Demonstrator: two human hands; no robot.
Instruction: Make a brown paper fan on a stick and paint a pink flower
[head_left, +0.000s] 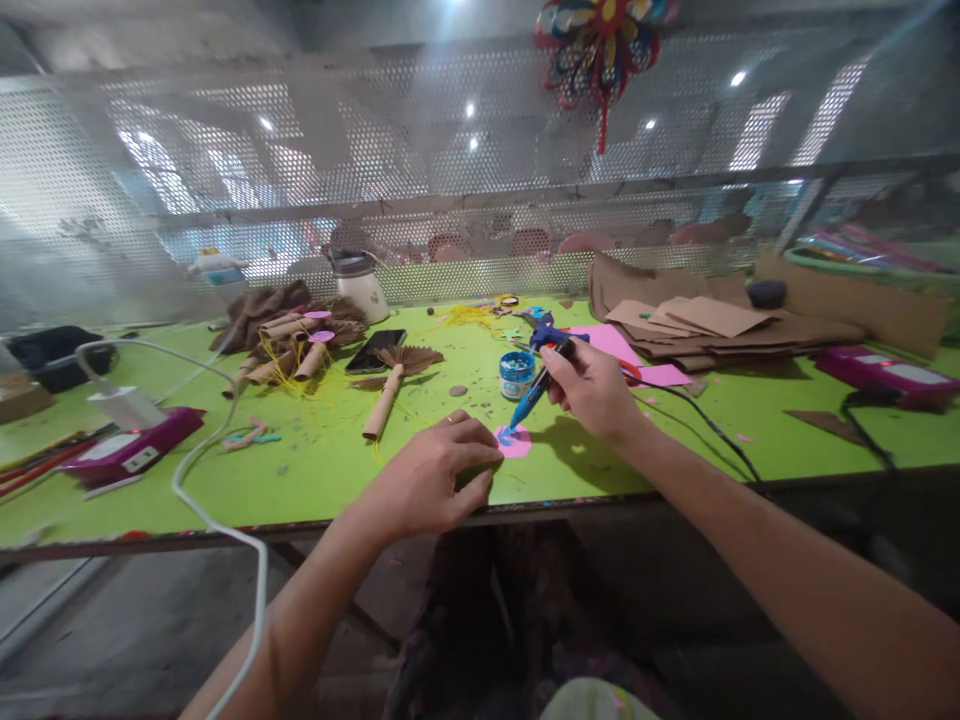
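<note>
My right hand (589,385) is closed around a thick pen-like tool (530,397) with a black upper part and a blue lower part. Its tip meets a small pink paper piece (514,446) that bears blue paint or ink. My left hand (442,470) lies on the green table just left of that paper, fingers loosely bent and apart, the fingertips at the paper's edge. Behind the pink piece stands an uncapped jar (517,375) with blue smeared around its rim. A rolled brown paper tube (385,402) with a pleated fan top lies beyond my left hand.
Brown paper rolls (300,350) with yellow strands lie at the back left, near a phone (376,350). Brown sheets (697,320) are stacked at the back right. A white cable (259,580) hangs over the front edge from a purple power strip (135,447). Black cord (712,425) crosses the right.
</note>
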